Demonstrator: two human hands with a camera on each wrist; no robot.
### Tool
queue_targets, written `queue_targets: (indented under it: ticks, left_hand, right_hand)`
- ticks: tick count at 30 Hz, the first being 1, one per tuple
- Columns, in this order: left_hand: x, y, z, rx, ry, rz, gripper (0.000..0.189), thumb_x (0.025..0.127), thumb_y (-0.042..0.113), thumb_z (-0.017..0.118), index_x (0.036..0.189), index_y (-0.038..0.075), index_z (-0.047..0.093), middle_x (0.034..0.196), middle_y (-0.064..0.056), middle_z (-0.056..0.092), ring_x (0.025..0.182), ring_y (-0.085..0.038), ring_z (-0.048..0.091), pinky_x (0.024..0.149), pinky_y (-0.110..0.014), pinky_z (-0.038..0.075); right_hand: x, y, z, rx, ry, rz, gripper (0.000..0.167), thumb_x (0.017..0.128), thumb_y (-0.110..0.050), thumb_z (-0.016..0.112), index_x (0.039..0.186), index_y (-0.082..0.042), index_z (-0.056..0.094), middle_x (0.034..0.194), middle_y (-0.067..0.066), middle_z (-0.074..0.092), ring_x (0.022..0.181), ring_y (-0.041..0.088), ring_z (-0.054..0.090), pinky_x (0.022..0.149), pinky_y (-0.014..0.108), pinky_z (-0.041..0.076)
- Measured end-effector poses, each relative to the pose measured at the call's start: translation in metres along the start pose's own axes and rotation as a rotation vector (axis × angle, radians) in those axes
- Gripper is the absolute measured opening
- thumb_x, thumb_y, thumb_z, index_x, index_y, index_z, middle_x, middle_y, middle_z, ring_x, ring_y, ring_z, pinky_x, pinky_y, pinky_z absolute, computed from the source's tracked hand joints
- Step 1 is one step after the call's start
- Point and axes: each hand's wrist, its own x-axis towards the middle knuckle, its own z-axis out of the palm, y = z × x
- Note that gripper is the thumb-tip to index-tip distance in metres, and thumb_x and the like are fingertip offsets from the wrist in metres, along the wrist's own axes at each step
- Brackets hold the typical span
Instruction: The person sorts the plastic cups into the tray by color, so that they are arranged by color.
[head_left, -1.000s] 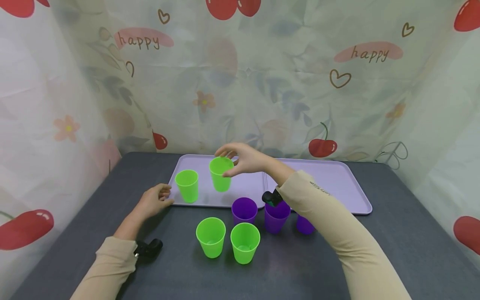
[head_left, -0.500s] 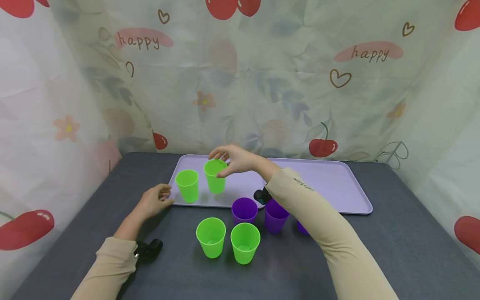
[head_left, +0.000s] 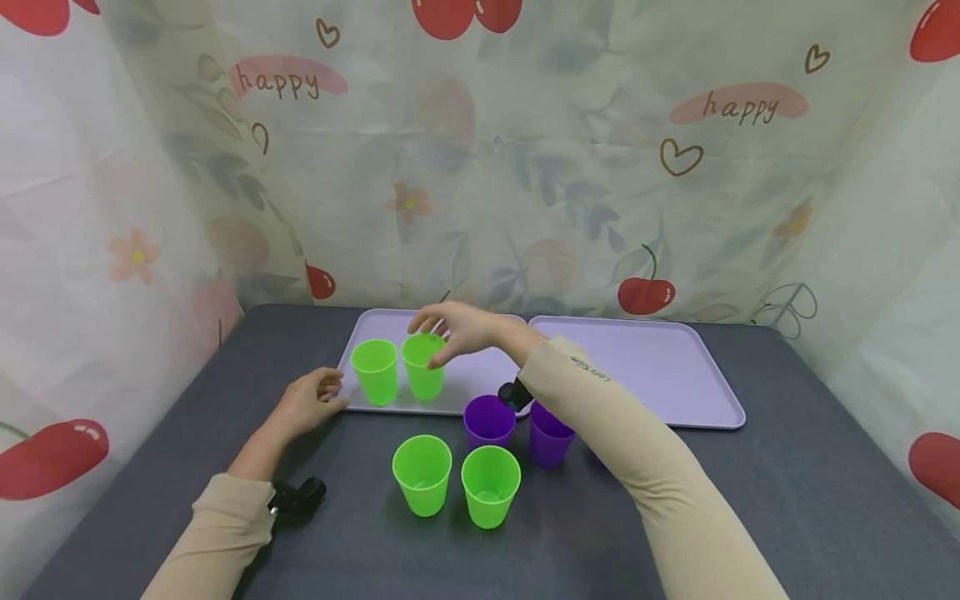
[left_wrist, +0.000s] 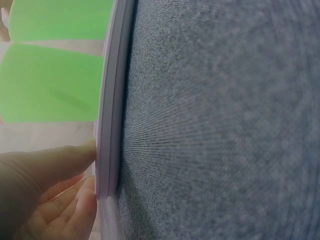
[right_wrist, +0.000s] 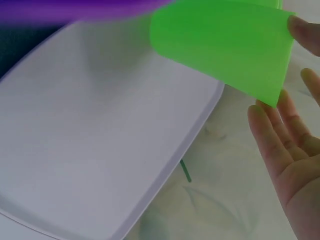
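My right hand (head_left: 461, 327) holds a green cup (head_left: 422, 379) near its rim, thumb on the near side and fingers at the far side. The cup is upright over the left lilac tray (head_left: 480, 379), close beside another green cup (head_left: 375, 375). In the right wrist view, thumb and fingertips meet the rim of the held green cup (right_wrist: 225, 47). My left hand (head_left: 307, 402) grips the left tray's near left corner; the left wrist view has the thumb (left_wrist: 65, 160) against the tray edge (left_wrist: 107, 125).
Two green cups (head_left: 422, 475) (head_left: 490, 487) stand upright on the dark table in front. Behind them are purple cups (head_left: 488, 421) (head_left: 550, 437), partly under my right forearm. A second lilac tray (head_left: 637, 367) lies to the right. Patterned cloth hangs behind.
My right hand has moved left and down with the green cup, bringing it beside the other green cup on the tray. The left hand stays at the tray corner.
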Motion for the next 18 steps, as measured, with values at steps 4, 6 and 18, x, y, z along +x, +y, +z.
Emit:
queue_targets:
  ticks: [4, 6, 18]
  left_hand:
    - [-0.001, 0.001, 0.000, 0.001, -0.004, -0.006, 0.048, 0.088, 0.010, 0.062, 0.126, -0.013, 0.045, 0.121, -0.033, 0.053, 0.112, -0.044, 0.054, 0.094, -0.049, 0.048]
    - [0.000, 0.001, 0.000, 0.002, -0.006, -0.010, 0.048, 0.088, 0.011, 0.062, 0.126, -0.013, 0.045, 0.122, -0.033, 0.053, 0.112, -0.044, 0.054, 0.094, -0.050, 0.048]
    - [0.001, -0.001, 0.001, -0.006, -0.004, -0.018, 0.047, 0.089, 0.009, 0.060, 0.127, -0.012, 0.044, 0.123, -0.032, 0.053, 0.114, -0.043, 0.053, 0.096, -0.050, 0.047]
  right_hand:
    - [0.001, -0.001, 0.000, -0.032, -0.025, 0.014, 0.059, 0.074, -0.009, 0.076, 0.128, -0.004, 0.051, 0.131, 0.014, 0.055, 0.119, 0.032, 0.053, 0.104, 0.038, 0.043]
    - [0.001, -0.002, 0.000, -0.046, -0.040, 0.021, 0.059, 0.075, -0.009, 0.076, 0.128, -0.005, 0.051, 0.131, 0.015, 0.055, 0.119, 0.032, 0.053, 0.105, 0.038, 0.043]
    - [0.009, -0.011, 0.001, -0.125, -0.079, 0.106, 0.058, 0.075, -0.013, 0.077, 0.128, -0.013, 0.053, 0.130, 0.015, 0.055, 0.119, 0.030, 0.054, 0.099, 0.033, 0.047]
